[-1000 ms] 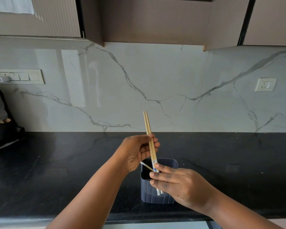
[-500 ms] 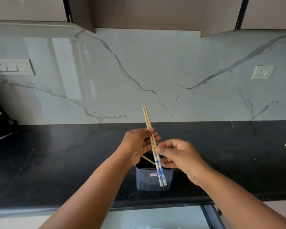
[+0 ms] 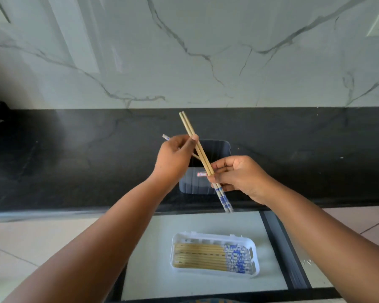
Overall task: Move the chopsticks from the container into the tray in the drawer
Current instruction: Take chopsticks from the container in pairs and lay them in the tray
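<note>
Left hand (image 3: 173, 157) is up over the black desk (image 3: 74, 162), fingers (image 3: 187, 143) curled closed around a single chopstick (image 3: 166, 137); its blue-white end pokes out left of the knuckles, and a short wooden bit shows on the other side of the hand, over the container mouth. The thumb tip also touches the pair of chopsticks (image 3: 200, 153) near their upper part. That pair runs diagonally, plain wooden tips up-left, blue patterned ends down-right, the two sticks side by side and touching. Dark blue container (image 3: 197, 184) stands on the desk behind and below the hands, near the front edge, small red label on its front wall; whether more sticks remain inside, cannot tell. Right hand (image 3: 239, 178) is just right of the container, fingers (image 3: 220, 166) pinched shut on the lower part of the pair, patterned ends sticking out below the hand past the desk edge. Below, the open drawer (image 3: 162, 259) has a pale floor. White tray (image 3: 255, 248) lies in it, right of centre, with a row of chopsticks (image 3: 201, 256) flat inside, wooden ends left, blue ends right. Marble wall (image 3: 184, 51) behind the desk.
</note>
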A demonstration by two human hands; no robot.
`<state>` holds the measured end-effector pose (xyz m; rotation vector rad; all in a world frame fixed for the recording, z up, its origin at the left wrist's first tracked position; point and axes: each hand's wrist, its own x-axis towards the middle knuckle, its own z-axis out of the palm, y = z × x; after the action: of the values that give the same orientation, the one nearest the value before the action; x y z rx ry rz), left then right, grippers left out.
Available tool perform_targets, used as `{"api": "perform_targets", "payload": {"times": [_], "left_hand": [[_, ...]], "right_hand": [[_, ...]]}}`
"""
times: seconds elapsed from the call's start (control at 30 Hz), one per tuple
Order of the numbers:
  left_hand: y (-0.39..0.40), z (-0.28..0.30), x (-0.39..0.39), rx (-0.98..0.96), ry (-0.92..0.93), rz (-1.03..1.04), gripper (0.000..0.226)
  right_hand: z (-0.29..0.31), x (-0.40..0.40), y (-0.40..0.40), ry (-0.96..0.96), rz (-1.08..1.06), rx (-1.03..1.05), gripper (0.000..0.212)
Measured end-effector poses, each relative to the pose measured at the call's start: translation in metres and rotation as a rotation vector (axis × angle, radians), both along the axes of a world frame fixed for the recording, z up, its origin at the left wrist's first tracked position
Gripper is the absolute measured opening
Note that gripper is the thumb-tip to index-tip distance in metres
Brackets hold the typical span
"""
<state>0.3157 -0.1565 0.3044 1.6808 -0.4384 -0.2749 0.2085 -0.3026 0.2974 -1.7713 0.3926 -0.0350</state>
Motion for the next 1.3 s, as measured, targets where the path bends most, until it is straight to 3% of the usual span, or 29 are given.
{"api": "perform_targets", "payload": {"times": [0.07,0.13,0.23,0.4,0.47,0.63,0.9,1.2,1.3], "left_hand": [[0.017,-0.017,0.011,0.187,-0.406,0.112,0.033],[0.035,-0.034,0.025,0.262,-0.616,0.184,0.041],[0.053,-0.065,0.050,0.422,-0.588,0.263,0.054],[0.067,-0.133,0.077,1.096,-0.433,0.099,0.073],[0.071,-0.158,0.077,1.236,-0.381,0.063,0.081],[0.072,-0.171,0.078,1.241,-0.440,0.110,0.088],[0.073,-0.168,0.075,1.226,-0.452,0.118,0.084],[0.073,-0.167,0.074,1.216,-0.454,0.125,0.082],[0.073,-0.167,0.074,1.212,-0.457,0.127,0.082]], "right_hand": [[-0.017,-0.008,-0.009,0.113,0.118,-0.150,0.017],[-0.038,-0.019,-0.015,0.238,0.250,-0.324,0.016],[-0.077,-0.034,-0.019,0.421,0.376,-0.496,0.017],[-0.142,-0.046,-0.022,0.571,0.437,-0.560,0.021],[-0.162,-0.045,-0.023,0.587,0.458,-0.581,0.019],[-0.202,-0.039,-0.014,0.587,0.534,-0.658,0.014],[-0.243,-0.036,-0.001,0.684,0.622,-0.754,0.030],[-0.247,-0.039,-0.007,0.712,0.628,-0.763,0.025],[-0.247,-0.035,-0.010,0.675,0.603,-0.743,0.013]]}}
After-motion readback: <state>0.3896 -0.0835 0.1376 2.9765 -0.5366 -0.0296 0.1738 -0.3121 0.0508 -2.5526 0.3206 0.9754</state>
